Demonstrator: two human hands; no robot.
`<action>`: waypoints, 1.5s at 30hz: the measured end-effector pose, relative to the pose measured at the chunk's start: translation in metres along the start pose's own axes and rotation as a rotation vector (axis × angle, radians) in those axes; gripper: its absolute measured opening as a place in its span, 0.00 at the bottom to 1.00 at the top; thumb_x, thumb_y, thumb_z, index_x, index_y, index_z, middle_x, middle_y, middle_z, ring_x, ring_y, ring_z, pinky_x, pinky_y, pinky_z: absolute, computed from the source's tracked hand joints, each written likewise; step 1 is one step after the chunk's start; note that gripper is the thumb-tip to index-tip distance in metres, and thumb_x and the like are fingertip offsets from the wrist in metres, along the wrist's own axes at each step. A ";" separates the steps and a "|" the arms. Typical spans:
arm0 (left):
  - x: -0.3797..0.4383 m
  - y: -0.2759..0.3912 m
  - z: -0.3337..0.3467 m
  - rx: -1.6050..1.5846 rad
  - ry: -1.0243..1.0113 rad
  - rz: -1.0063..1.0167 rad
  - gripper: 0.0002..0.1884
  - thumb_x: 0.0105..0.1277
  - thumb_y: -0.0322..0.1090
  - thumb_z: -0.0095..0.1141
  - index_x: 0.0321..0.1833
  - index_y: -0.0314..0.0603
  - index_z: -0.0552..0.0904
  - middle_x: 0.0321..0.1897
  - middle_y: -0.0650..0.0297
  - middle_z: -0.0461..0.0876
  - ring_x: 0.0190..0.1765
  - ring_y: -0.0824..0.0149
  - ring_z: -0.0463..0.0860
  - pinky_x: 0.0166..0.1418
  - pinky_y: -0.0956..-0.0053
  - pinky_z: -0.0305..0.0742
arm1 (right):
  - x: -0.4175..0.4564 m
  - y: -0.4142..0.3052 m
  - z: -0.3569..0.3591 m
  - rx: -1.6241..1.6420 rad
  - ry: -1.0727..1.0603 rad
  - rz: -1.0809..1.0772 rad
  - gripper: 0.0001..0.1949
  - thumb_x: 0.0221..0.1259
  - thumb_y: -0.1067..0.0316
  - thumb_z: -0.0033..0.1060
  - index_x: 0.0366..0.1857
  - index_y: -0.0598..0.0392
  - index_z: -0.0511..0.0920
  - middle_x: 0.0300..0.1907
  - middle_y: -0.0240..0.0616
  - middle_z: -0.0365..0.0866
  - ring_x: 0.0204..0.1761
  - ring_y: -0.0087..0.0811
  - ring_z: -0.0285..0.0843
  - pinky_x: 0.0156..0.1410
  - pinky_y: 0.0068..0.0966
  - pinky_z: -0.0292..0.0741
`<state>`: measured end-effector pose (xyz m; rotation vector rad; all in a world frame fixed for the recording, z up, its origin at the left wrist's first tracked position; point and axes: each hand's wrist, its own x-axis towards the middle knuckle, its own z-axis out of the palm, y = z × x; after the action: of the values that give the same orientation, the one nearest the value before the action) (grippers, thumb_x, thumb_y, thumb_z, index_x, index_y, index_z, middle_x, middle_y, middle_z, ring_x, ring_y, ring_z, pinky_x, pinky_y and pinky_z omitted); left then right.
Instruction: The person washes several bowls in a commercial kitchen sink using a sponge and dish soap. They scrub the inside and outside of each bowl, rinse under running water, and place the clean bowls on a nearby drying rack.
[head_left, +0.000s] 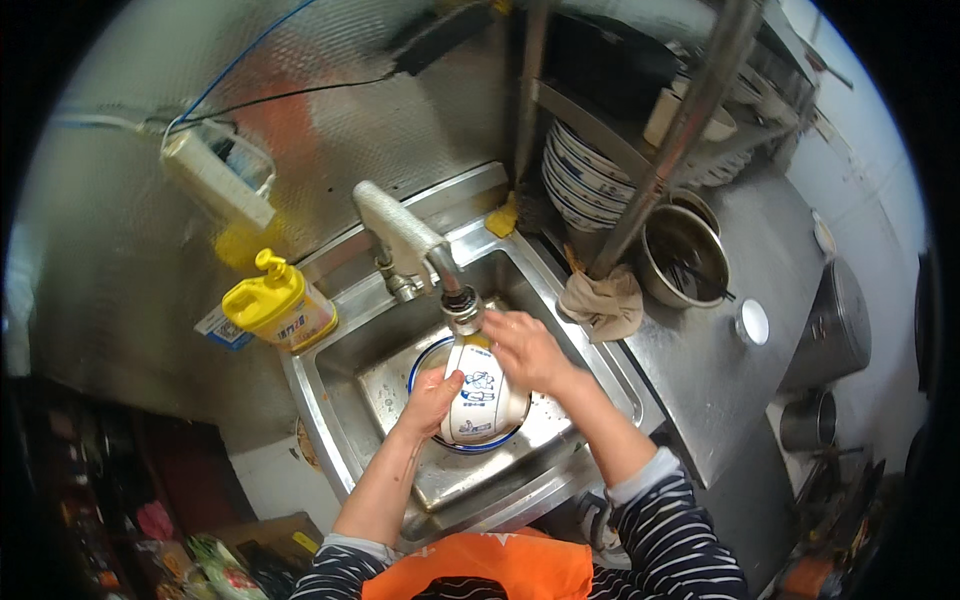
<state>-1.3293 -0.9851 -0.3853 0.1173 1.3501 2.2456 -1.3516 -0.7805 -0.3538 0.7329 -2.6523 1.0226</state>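
My left hand (429, 401) grips a white ceramic bowl (474, 394) with blue printed figures, its thumb lying on the outer wall. The bowl is tilted on its side, just below the faucet spout (463, 309). My right hand (529, 351) is at the bowl's upper right side, close to the spout. Its fingertips are partly hidden, and a small yellow patch shows between them and the bowl. Beneath, a blue-rimmed dish (471, 448) sits in the stainless steel sink (450, 487), mostly covered by the bowl.
A yellow detergent jug (281, 311) stands on the sink's left rim. To the right, a beige cloth (604, 300), a metal pot (684, 259) and a small white cup (751, 322) rest on the steel counter (705, 390). Stacked plates (585, 180) stand behind a metal post (660, 157).
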 end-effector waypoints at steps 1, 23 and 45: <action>0.002 -0.001 0.004 0.043 0.018 -0.004 0.18 0.69 0.40 0.52 0.51 0.31 0.77 0.41 0.61 0.82 0.39 0.72 0.81 0.44 0.77 0.77 | 0.002 0.029 0.007 0.183 0.025 0.068 0.21 0.59 0.68 0.49 0.59 0.48 0.73 0.62 0.40 0.70 0.58 0.46 0.68 0.67 0.36 0.63; 0.002 0.010 0.050 -0.210 0.450 0.236 0.09 0.68 0.31 0.51 0.47 0.34 0.75 0.41 0.61 0.80 0.42 0.69 0.81 0.46 0.73 0.77 | -0.085 -0.040 0.087 0.187 0.375 0.411 0.42 0.43 0.80 0.55 0.68 0.66 0.46 0.66 0.63 0.53 0.67 0.58 0.54 0.71 0.39 0.57; -0.012 -0.101 -0.034 0.380 0.734 -0.102 0.29 0.73 0.46 0.37 0.71 0.36 0.55 0.69 0.49 0.58 0.70 0.53 0.58 0.72 0.65 0.53 | -0.081 0.002 0.024 1.197 0.187 1.217 0.24 0.45 0.81 0.49 0.51 0.76 0.63 0.42 0.57 0.74 0.36 0.48 0.81 0.31 0.39 0.85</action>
<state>-1.2914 -0.9808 -0.4857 -0.6919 2.0855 1.9847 -1.2842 -0.7651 -0.4017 -1.0439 -1.8786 2.7552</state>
